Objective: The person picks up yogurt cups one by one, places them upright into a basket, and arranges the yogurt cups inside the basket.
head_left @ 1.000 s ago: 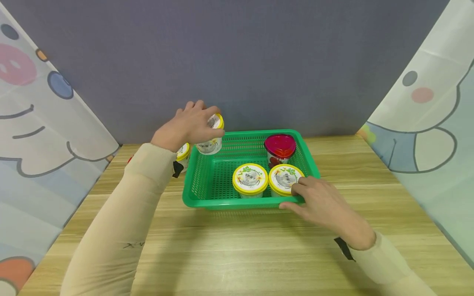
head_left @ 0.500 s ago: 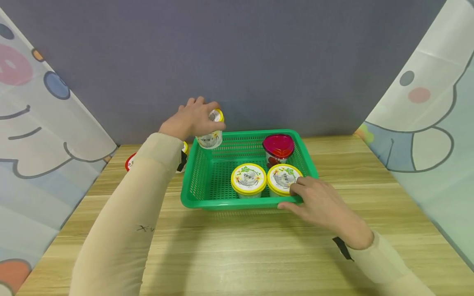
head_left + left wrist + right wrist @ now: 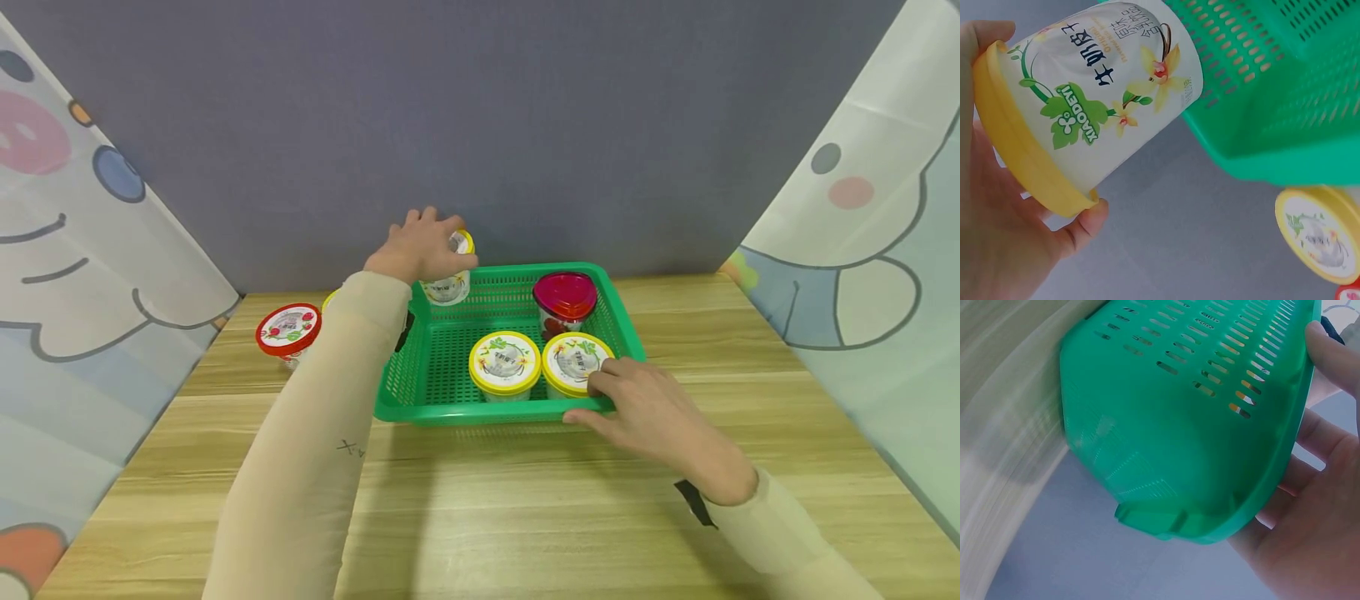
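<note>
My left hand [image 3: 422,248] grips a white tub with a yellow lid [image 3: 448,290] from above, over the back left part of the green plastic basket [image 3: 450,414]. In the left wrist view, the fingers and thumb span the lid of this printed tub [image 3: 1116,100], close beside the basket wall. My right hand [image 3: 652,414] holds the basket's front right rim, thumb outside and fingers inside. Two yellow-lidded tubs, one left [image 3: 505,362] and one right [image 3: 575,362], stand along the basket's front. Behind them is a container with a pink-red lid [image 3: 566,293].
Left of the basket, a red-lidded tub [image 3: 288,327] stands on the wooden table [image 3: 480,517]. Beside it another yellow-lidded tub [image 3: 1319,234] is mostly hidden by my left sleeve in the head view. A grey panel [image 3: 495,125] rises behind the table.
My left hand has moved right with the yellow-lidded tub, further over the basket. The red-lidded tub has come out from behind my sleeve. My right hand stays on the rim.
</note>
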The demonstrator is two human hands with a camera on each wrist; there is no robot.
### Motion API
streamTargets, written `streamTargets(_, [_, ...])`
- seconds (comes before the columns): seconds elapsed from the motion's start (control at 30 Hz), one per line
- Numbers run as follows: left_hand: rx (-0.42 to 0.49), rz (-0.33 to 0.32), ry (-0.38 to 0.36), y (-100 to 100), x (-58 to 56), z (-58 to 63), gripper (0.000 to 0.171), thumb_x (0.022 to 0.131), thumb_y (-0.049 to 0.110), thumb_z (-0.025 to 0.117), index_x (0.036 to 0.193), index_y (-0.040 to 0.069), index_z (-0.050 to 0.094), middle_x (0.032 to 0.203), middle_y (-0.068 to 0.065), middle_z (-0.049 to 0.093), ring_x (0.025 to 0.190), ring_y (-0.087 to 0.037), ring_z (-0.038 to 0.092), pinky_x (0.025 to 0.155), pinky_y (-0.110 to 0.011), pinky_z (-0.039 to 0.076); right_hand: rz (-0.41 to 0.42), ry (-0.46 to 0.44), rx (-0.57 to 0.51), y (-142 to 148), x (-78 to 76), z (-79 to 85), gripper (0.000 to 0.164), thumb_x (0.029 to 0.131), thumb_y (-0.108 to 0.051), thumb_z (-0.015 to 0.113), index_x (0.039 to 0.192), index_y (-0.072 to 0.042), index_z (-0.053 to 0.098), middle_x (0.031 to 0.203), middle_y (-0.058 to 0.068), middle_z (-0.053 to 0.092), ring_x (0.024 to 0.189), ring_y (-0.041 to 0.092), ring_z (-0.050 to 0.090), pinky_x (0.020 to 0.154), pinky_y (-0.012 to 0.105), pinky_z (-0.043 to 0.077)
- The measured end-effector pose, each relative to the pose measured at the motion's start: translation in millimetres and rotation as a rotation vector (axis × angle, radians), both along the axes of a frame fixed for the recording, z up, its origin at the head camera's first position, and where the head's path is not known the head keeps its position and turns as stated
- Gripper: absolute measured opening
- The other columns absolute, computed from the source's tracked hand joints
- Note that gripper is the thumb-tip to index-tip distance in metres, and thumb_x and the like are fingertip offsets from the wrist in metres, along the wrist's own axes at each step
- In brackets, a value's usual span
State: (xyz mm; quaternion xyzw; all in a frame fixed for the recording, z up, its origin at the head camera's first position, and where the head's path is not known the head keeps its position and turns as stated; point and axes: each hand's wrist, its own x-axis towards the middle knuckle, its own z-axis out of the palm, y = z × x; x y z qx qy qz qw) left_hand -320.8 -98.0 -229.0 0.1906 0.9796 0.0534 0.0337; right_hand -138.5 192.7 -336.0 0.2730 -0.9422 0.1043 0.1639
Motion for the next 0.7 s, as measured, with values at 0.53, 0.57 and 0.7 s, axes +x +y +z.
streamTargets(0.53, [0.016,-0.013,-0.057,27.8,-1.1,-22.7,0.074,0.094,0.058,0.047,0.158,0.024,0.033,0.159,-0.020,0.025,0.143,-0.042,0.024,0.110,-0.068,0.024,-0.004,-0.008,-0.002,-1.1,1.2,1.3,0.039,0.078,-0.047,0.085,0.079,-0.016,0.062,0.074,-0.007,0.049,0.066,0.011,0.045,0.056,0.029,0.039])
streamTargets(0.57, [0.017,-0.011,-0.060,28.8,-1.2,-24.6,0.075,0.094,0.058,0.047,0.158,0.024,0.032,0.160,-0.020,0.025,0.143,-0.042,0.023,0.110,-0.068,0.024,-0.004,-0.007,-0.001,-1.2,1.2,1.5,0.039,0.078,-0.048,0.085,0.079,-0.016,0.062,0.074,-0.007,0.048,0.066,0.011,0.044,0.056,0.028,0.039])
streamTargets(0.7, [0.019,-0.009,-0.072,33.9,-0.4,-32.8,0.075,0.094,0.059,0.047,0.159,0.025,0.031,0.161,-0.020,0.022,0.144,-0.042,0.021,0.110,-0.067,0.024,0.000,-0.011,0.001,-1.5,1.6,2.1,0.039,0.078,-0.049,0.084,0.079,-0.017,0.062,0.073,-0.008,0.048,0.066,0.011,0.044,0.055,0.028,0.038])
